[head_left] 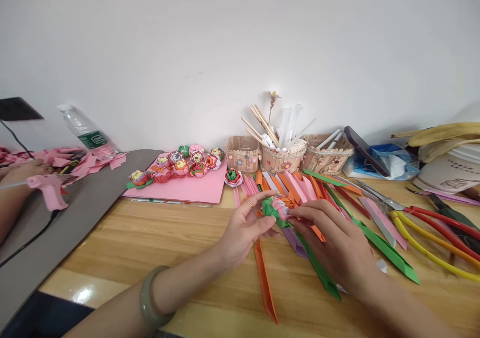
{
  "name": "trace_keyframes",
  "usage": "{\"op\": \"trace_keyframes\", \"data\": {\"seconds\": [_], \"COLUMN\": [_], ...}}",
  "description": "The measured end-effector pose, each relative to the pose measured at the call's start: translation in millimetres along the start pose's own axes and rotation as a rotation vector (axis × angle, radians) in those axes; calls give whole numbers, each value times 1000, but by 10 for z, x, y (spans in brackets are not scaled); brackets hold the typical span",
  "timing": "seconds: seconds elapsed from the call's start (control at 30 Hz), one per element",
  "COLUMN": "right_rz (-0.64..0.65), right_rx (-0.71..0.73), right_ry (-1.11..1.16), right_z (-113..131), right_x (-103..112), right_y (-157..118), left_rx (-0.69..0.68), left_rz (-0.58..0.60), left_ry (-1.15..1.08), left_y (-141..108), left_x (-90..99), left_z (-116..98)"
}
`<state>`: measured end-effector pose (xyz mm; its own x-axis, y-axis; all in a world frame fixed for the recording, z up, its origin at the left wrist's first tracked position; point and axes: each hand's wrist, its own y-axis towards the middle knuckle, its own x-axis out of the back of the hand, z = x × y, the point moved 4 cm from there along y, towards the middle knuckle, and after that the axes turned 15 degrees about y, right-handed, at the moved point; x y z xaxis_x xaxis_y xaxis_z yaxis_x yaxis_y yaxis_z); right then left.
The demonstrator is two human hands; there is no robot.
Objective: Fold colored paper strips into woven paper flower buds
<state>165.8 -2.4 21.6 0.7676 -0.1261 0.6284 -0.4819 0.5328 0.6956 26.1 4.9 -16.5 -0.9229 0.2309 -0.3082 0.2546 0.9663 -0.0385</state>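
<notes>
Both my hands hold a folded paper flower (270,209), green at its outer side and pink and white within. My left hand (247,228) pinches its green edge between thumb and fingers. On the other side my right hand (333,233) grips the flower with bent fingers. A long green paper strip (318,268) trails from under the right hand. Below the flower lies an orange folded strip (265,283) on the wooden table (168,243). Folded strips in pink, orange and purple (294,240) fan out behind and under my hands.
Finished paper flowers (181,168) rest on a pink sheet (202,192). Decorated baskets (243,154) line the wall, some holding sticks. Red-handled scissors (420,213) and yellow-handled ones (416,243) lie right. Left are a bottle (84,130), a pink glue gun (50,190) and another person's arm (11,193).
</notes>
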Motion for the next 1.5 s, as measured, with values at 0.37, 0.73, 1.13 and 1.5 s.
{"op": "trace_keyframes", "data": {"seconds": [0.37, 0.73, 1.13, 1.5], "right_rz": [-74, -63, -30, -302], "right_rx": [-15, 32, 323, -277], "right_ry": [-11, -9, -286, 400], "right_z": [-6, 23, 166, -92], "right_x": [26, 4, 26, 189], "right_y": [-13, -7, -74, 16], "left_rx": [-18, -10, -29, 1], "left_rz": [6, -26, -28, -7], "left_ry": [0, -18, -29, -50], "left_y": [0, 18, 7, 4], "left_x": [1, 17, 12, 5], "left_z": [9, 17, 21, 38]}}
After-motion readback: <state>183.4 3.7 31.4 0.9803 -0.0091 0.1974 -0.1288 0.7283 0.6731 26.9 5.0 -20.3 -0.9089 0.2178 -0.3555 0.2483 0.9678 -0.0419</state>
